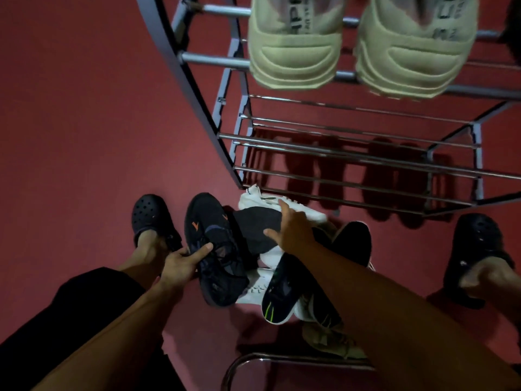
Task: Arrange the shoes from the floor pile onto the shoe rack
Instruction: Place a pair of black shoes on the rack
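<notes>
Two hands in the shoe pile [282,266]: left hand [180,263] fingers gripping a black sneaker [214,249], right hand [293,230] fingers spread.

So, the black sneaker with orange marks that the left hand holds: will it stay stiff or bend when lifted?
The black sneaker probably keeps its shape: its thick sole looks firm. The mesh upper likely yields where the left hand grips it. It seems light, since one hand holds it by its side.

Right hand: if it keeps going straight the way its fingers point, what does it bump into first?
Most likely the white shoe on the pile: the right hand points its fingers at it, up toward the shoe rack. Depth is hard to judge.
</notes>
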The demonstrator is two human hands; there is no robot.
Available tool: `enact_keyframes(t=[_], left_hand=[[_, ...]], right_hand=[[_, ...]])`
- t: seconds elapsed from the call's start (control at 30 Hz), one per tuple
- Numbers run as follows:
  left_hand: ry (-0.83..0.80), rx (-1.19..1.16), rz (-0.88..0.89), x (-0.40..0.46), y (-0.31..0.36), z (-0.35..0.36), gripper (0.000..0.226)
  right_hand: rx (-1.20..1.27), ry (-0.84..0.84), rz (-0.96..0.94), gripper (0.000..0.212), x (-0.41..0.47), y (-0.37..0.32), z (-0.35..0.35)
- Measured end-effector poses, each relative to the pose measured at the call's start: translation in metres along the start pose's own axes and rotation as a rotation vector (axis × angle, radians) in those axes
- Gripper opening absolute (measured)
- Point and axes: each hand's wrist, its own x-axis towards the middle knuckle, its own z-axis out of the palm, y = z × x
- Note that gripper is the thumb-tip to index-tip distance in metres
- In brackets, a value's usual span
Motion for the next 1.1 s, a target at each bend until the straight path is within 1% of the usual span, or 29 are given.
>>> enact_keyframes(t=[0.03,0.07,0.1,0.13,0.17,0.2,0.23,0.37,0.43,0.5,0.53,0.6,0.63,0.67,0.7,0.73,0.77,0.83,0.9,0.97,1.0,1.07,1.1], left_hand=[[0.001,-0.006,-0.008,0.002,-0.001,-0.003,0.044],[-0.002,-0.009,-0.009,0.004,-0.002,-0.006,0.049],[-0.007,-0.009,-0.009,0.004,-0.002,-0.008,0.053],[-0.016,-0.008,-0.01,0.005,-0.003,-0.01,0.056],[-0.025,-0.008,-0.005,0.006,-0.003,-0.011,0.057],[-0.029,-0.006,0.006,0.005,-0.003,-0.011,0.055],[-0.032,-0.006,0.018,0.003,-0.001,-0.011,0.052],[-0.053,-0.049,0.062,-0.013,0.009,-0.009,0.036],[-0.048,-0.052,0.086,-0.023,0.013,-0.007,0.034],[-0.05,-0.04,0.098,-0.031,0.015,-0.002,0.034],[-0.062,-0.029,0.099,-0.035,0.016,0.003,0.034],[-0.076,0.008,0.093,-0.042,0.016,0.015,0.035],[-0.082,0.025,0.084,-0.045,0.016,0.022,0.035],[-0.087,0.039,0.076,-0.047,0.015,0.027,0.035],[-0.092,0.052,0.065,-0.049,0.015,0.03,0.035],[-0.093,0.062,0.061,-0.049,0.014,0.032,0.035],[-0.094,0.076,0.055,-0.049,0.014,0.031,0.035],[-0.055,0.102,0.027,-0.042,0.008,0.024,0.034],[0.019,0.123,0.004,-0.035,0.002,0.012,0.036],[0.102,0.123,-0.042,-0.027,-0.006,-0.003,0.044],[0.129,0.115,-0.051,-0.019,-0.015,-0.012,0.048],[0.169,0.073,-0.068,0.004,-0.039,-0.032,0.057],[0.183,0.061,-0.089,0.002,-0.04,-0.035,0.064]], right_hand=[[-0.088,-0.034,0.046,0.085,0.006,-0.002,0.002],[-0.143,-0.065,0.055,0.071,0.01,-0.003,0.003],[-0.127,-0.08,0.031,0.051,0.01,-0.006,0.002],[-0.041,-0.078,-0.01,0.034,0.008,-0.009,0.001],[0.07,-0.069,-0.048,0.028,0.002,-0.012,-0.001],[0.144,-0.057,-0.087,0.026,-0.004,-0.014,-0.004],[0.143,-0.019,-0.14,0.025,-0.012,-0.014,-0.009],[-0.166,0.252,-0.461,0.023,-0.058,0.01,-0.038],[-0.32,0.32,-0.596,0.027,-0.085,0.037,-0.05],[-0.424,0.342,-0.622,0.032,-0.112,0.066,-0.055],[-0.449,0.307,-0.568,0.036,-0.123,0.077,-0.059],[-0.5,0.135,-0.381,0.038,-0.14,0.094,-0.067],[-0.507,0.05,-0.298,0.043,-0.145,0.098,-0.07],[-0.488,-0.02,-0.225,0.057,-0.148,0.098,-0.073],[-0.457,-0.046,-0.177,0.071,-0.149,0.098,-0.073],[-0.416,-0.035,-0.134,0.075,-0.149,0.093,-0.074],[-0.364,-0.002,-0.112,0.07,-0.147,0.086,-0.074],[-0.238,0.05,-0.131,0.048,-0.139,0.07,-0.069],[-0.138,-0.004,-0.221,0.036,-0.126,0.05,-0.057],[-0.094,-0.121,-0.314,0.034,-0.111,0.029,-0.036],[-0.111,-0.188,-0.345,0.036,-0.103,0.021,-0.024],[-0.212,-0.294,-0.357,0.043,-0.083,0.01,0.004],[-0.265,-0.318,-0.359,0.045,-0.073,0.007,0.017]])
